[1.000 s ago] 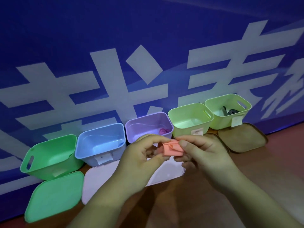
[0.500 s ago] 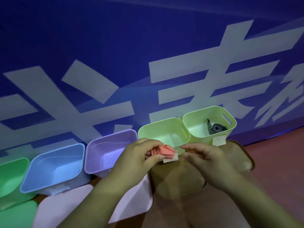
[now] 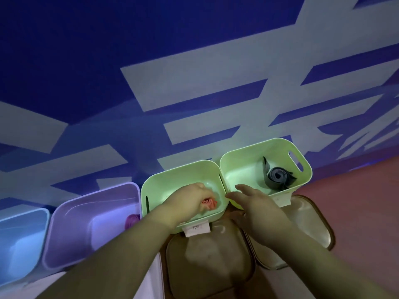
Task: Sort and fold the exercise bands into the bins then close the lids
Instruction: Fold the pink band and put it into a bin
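Observation:
My left hand (image 3: 190, 199) reaches down inside a pale green bin (image 3: 164, 182) and its fingers close on a folded orange band (image 3: 209, 203) near the bin's floor. My right hand (image 3: 257, 210) hovers open just outside that bin's right front corner, fingers spread, holding nothing. A second pale green bin (image 3: 241, 160) to the right holds a rolled grey band (image 3: 278, 176). Left of the first stands a purple bin (image 3: 71, 214) with a purple band (image 3: 132, 220) peeking at its right edge, then a blue bin (image 3: 19, 234).
Two brown lids (image 3: 207, 264) (image 3: 311, 221) lie flat in front of the green bins, partly overlapping. A white lid (image 3: 149, 285) shows below my left forearm. A blue wall with large white characters rises right behind the bins. Reddish floor spreads to the right.
The view has shifted right and closer. My left hand carried the orange band from above the lids down into the left pale green bin. My right hand let go of it and opened.

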